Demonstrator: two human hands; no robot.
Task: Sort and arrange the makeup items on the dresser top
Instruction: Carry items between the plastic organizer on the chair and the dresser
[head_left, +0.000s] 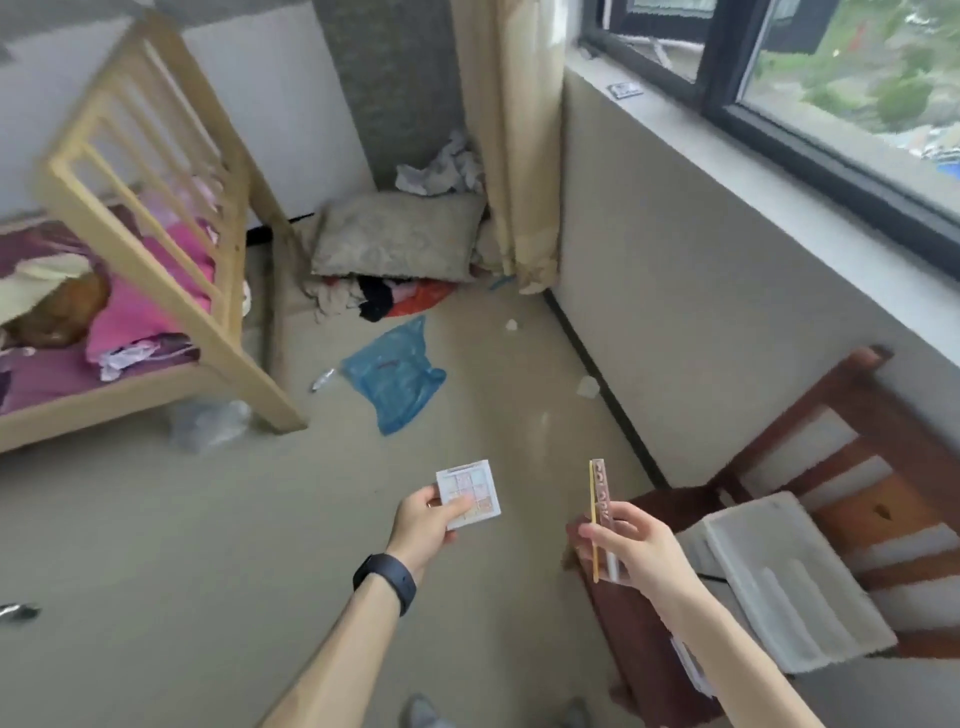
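Observation:
My left hand (423, 522), with a black band on the wrist, grips a small square eyeshadow palette (470, 491) with pale pink pans, held flat over the floor. My right hand (631, 551) pinches a flat, narrow makeup palette (602, 501) seen edge-on, with a yellow edge and lettering on its clear side. Both items are held in the air, a short gap apart, above the beige floor. No dresser top shows in this view.
A dark wooden chair (852, 467) at the right holds a white flat box (789, 577). A wooden crib (156, 249) with pink bedding stands at the left. A blue plastic bag (395, 374), a pillow (400, 236) and clothes lie on the floor. The window wall (727, 291) runs along the right.

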